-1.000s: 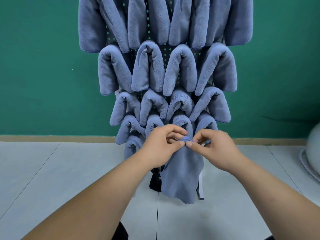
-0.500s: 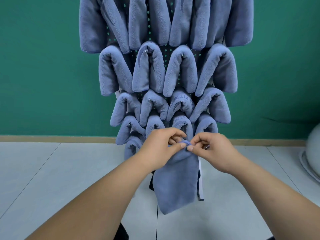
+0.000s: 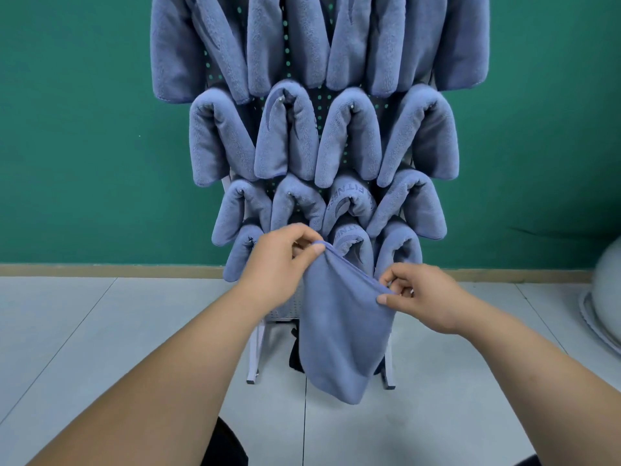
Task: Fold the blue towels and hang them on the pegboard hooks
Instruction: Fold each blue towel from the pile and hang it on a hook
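Behind my grip: pegboard [image 3: 321, 105] crowded with hung towels [image 3: 346, 136].
Left hand [image 3: 280, 264]: raised, pinching blue towel [image 3: 342, 331] edge.
Right hand [image 3: 423, 297]: lower, pinching the other end.

I'm seeing a green wall [image 3: 84, 129] rising beyond the left grip [image 3: 279, 267], pale floor tiles [image 3: 100, 331] lying below it, and a white rounded object [image 3: 610, 280] sitting well right of the right grip [image 3: 423, 297].

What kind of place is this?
Likely a staged indoor room, perhaps gym-related: a freestanding pegboard packed with folded blue towels, one lettered FITNESS, before a plain green wall on a pale tiled floor.
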Demonstrator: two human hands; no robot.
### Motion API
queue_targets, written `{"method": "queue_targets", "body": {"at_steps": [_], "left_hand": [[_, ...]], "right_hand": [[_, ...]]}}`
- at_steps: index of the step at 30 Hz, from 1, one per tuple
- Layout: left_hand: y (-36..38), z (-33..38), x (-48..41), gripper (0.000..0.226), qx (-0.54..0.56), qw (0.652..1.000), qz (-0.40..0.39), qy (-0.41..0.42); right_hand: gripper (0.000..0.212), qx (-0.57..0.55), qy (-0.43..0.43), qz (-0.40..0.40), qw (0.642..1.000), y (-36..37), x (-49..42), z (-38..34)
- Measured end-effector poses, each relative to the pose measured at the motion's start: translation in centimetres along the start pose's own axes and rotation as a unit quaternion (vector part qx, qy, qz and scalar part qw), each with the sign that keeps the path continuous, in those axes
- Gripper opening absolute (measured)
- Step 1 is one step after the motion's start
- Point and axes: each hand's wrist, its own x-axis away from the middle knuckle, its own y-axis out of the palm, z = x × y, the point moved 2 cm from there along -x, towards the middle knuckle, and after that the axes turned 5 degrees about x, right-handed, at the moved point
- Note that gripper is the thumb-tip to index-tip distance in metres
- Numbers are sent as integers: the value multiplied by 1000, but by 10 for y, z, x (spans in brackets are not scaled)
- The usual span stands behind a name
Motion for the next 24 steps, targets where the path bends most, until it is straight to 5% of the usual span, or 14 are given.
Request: {"method": "queue_targets", "body": {"at_steps": [5, 13, 17, 21, 24], "left_hand": [[-32, -23, -7, 4, -41, 995, 75, -44], [-50, -36, -8, 5, -42, 987, 129, -90], [-52, -36, -8, 3, -62, 986, 128, -87], [-47, -37, -6, 3, -109, 985, 95, -89], [-48, -43, -5, 9, -151, 980, 74, -104]], "right_hand": [[18, 146, 49, 65, 986, -25, 3, 20], [14, 175, -10, 138, 975, -41, 8, 25], [16, 264, 89, 180, 943, -40, 6, 34], [15, 260, 99, 248, 928, -38, 5, 28], [6, 153, 80, 296, 939, -48, 9, 14]]}}
